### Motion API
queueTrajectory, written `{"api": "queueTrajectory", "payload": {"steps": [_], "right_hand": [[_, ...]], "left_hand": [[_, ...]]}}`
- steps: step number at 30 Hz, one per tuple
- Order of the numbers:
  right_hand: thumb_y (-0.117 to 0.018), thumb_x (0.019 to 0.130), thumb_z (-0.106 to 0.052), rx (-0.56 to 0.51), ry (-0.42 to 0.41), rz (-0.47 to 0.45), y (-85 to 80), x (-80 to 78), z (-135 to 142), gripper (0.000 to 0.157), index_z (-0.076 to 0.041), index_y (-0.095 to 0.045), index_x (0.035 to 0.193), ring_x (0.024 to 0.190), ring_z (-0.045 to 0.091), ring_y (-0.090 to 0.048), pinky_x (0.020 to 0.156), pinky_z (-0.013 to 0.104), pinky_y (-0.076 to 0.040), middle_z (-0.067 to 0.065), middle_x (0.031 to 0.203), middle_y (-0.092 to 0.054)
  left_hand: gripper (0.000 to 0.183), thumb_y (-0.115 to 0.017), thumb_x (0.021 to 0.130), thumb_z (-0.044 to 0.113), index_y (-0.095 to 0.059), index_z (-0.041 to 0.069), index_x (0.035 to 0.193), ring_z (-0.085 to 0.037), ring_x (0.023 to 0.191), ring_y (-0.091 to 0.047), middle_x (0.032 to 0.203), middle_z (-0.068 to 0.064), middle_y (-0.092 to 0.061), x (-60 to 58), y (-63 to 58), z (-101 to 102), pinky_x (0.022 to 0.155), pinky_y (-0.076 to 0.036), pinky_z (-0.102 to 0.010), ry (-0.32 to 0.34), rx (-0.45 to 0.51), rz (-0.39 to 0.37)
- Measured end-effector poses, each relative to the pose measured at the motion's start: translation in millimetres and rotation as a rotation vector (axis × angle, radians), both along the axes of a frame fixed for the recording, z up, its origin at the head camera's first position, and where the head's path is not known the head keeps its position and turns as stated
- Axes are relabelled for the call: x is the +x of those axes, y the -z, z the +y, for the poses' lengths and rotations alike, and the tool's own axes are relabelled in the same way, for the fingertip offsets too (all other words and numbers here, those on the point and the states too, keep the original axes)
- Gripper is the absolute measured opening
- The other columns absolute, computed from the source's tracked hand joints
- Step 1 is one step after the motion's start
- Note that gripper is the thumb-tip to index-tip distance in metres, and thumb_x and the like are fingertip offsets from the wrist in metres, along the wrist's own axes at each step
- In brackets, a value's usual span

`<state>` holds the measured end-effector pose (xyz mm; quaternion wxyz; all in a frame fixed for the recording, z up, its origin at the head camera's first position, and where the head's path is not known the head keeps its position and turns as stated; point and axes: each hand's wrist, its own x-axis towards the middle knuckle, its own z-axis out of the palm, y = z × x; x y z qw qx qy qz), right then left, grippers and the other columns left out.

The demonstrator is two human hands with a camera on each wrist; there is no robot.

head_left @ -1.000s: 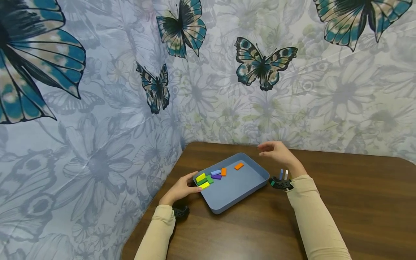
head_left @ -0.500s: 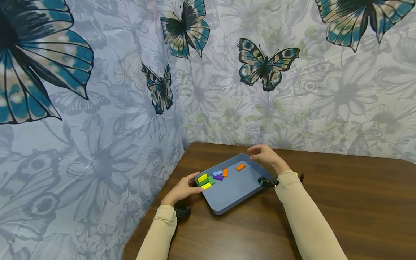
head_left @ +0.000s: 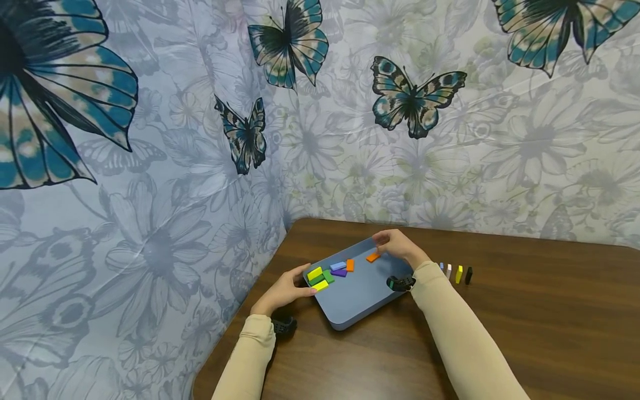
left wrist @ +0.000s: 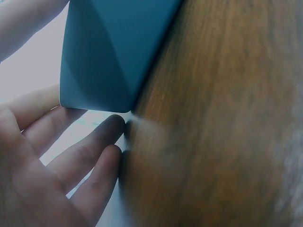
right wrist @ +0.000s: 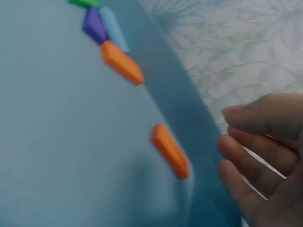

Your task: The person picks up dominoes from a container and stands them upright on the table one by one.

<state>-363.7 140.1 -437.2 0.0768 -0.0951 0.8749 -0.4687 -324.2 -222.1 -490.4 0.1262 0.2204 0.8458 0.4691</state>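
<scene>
A blue-grey tray (head_left: 360,303) sits at an angle on the table. My left hand (head_left: 286,290) holds its left end, thumb on the near side and fingers at the far side; in the left wrist view several fingers (left wrist: 90,146) lie by the tray wall. Over the tray's far right corner is my right hand (head_left: 397,247), fingers loosely bent and holding nothing. Closest to it lies an orange block (right wrist: 170,152). Farther left in the tray are another orange block (right wrist: 121,63), a purple block (head_left: 339,273), a light blue block (head_left: 338,266), and yellow blocks (head_left: 320,285) with green blocks (head_left: 328,276).
Right of the tray, thin blocks stand upright in a row on the brown table (head_left: 540,316): a white block (head_left: 449,271), a yellow block (head_left: 459,274), a black block (head_left: 468,275) and a partly hidden blue one. Butterfly-patterned walls border the table's back and left.
My right hand has moved left and lower, from beyond the tray's right side to above its far right corner. The standing row came into view behind that arm. The left hand stays put.
</scene>
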Motion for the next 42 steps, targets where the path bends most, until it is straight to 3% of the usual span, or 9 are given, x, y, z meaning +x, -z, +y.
{"api": "queueTrajectory", "payload": {"steps": [11,29,42], "right_hand": [[-0.059,0.093,0.006,0.051,0.07,0.022,11.3,-2.8,-5.3,0.038,0.01,-0.059,0.131,0.117,0.039,-0.058,0.094,0.044,-0.053,0.029,0.129,-0.06],[-0.06,0.091,0.008,0.165,-0.011,-0.058,18.1,-10.5,-2.4,0.046,0.01,-0.054,0.137,0.127,0.043,-0.053,0.101,0.048,-0.051,0.03,0.137,-0.056],[-0.064,0.087,0.009,0.223,-0.043,-0.037,21.2,-18.0,-3.7,0.041,0.01,-0.062,0.127,0.115,0.037,-0.06,0.097,0.045,-0.053,0.026,0.125,-0.063]], "left_hand": [[0.083,-0.078,0.088,0.032,-0.035,0.009,0.156,-0.04,0.139,-0.046,0.157,-0.018,-0.041,0.8,-3.1,5.5,0.11,-0.043,-0.053,0.002,0.003,0.01],[0.088,-0.079,0.087,0.038,-0.034,0.01,0.157,-0.042,0.142,-0.041,0.159,-0.016,-0.038,1.3,3.1,7.0,0.111,-0.041,-0.056,0.006,0.007,-0.005],[0.087,-0.079,0.086,0.039,-0.036,0.01,0.156,-0.042,0.141,-0.042,0.159,-0.015,-0.039,2.1,2.3,9.0,0.111,-0.042,-0.055,-0.017,0.004,0.002]]}}
